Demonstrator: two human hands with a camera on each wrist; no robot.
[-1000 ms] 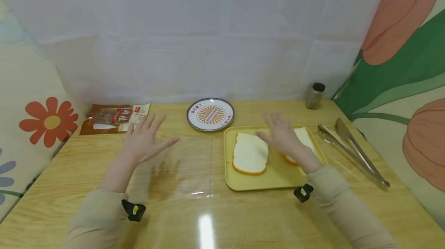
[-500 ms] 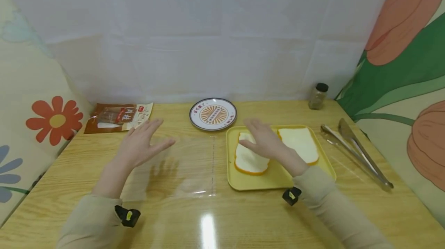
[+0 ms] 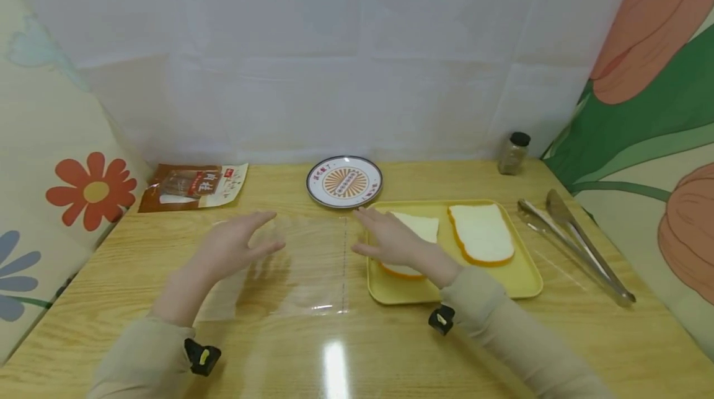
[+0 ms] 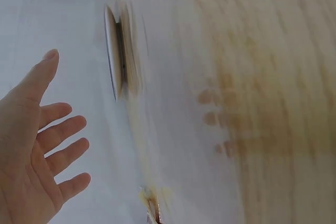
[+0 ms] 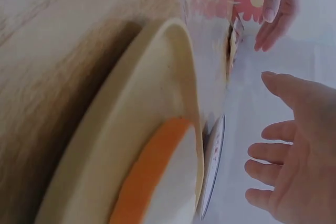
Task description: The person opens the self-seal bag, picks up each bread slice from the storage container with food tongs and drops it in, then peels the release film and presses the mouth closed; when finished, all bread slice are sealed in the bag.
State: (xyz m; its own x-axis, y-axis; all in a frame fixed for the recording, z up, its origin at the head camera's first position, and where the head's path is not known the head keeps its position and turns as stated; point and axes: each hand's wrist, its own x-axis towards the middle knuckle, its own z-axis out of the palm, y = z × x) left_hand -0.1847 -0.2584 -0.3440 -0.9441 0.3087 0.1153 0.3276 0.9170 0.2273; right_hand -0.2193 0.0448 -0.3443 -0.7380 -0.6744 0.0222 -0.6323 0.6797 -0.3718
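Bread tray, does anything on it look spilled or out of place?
Nothing stands out: the right bread slice and left bread slice lie inside the tray, and no spill shows. The right hand partly hides the latter slice.

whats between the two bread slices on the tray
In the head view, only bare tray shows between the left slice and right slice; the right arm covers the nearer part.

Wooden table; white cloth hung along far side. Far left: brown-and-cream packet, lying flat. Far middle: round white plate, dark rim, orange sunburst. Far right: small jar, black lid, upright; contents seem brownish, too small to tell. Right: metal tongs, slantwise. Daisy hanging left, tulip hanging right.
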